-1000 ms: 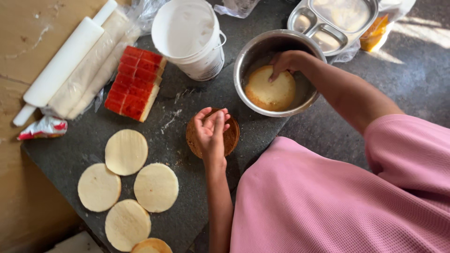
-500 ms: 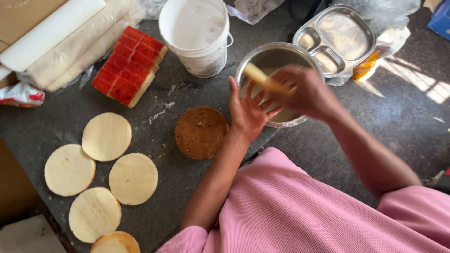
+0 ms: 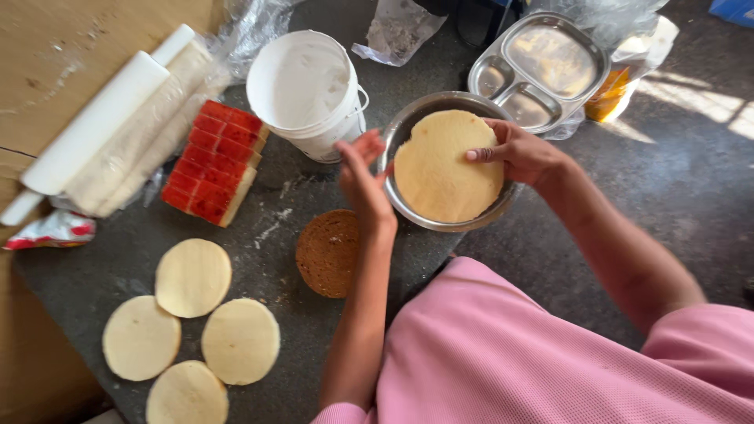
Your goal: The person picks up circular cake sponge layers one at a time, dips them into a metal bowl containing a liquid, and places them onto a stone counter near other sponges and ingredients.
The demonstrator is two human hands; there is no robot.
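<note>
Nearest to me, the pink sleeve (image 3: pixel 550 353) fills the lower right of the frame and hides the near edge of the dark tabletop (image 3: pixel 267 212). At the lower left I see four pale dough discs (image 3: pixel 192 276) lying flat; the lowest one is cut off by the bottom edge. Just right of them sits a brown round board (image 3: pixel 326 251), its right side covered by my left forearm.

My left hand (image 3: pixel 363 177) is raised at centre frame, fingers spread wide and empty, palm turned toward the steel bowl (image 3: pixel 408 129); I cannot tell whether it touches the rim. My right hand (image 3: pixel 522 153) comes in from the right with the wrist bent, fingers and thumb pinching the right edge of a large pale dough sheet (image 3: pixel 444 165), held tilted over the bowl so that it hides nearly all of the bowl's inside.

At the left, a red and cream layered block (image 3: pixel 214 161) lies beside a white rolling pin (image 3: pixel 98 126) and a plastic-wrapped roll (image 3: pixel 145 137); the pin's lower end runs toward the left edge. A white bucket (image 3: pixel 302 90) stands upper centre, its contents hard to make out. Farthest off, upper right, a steel compartment tray (image 3: pixel 542 67) rests on crumpled plastic, with an orange packet (image 3: pixel 609 94) partly hidden behind it.
</note>
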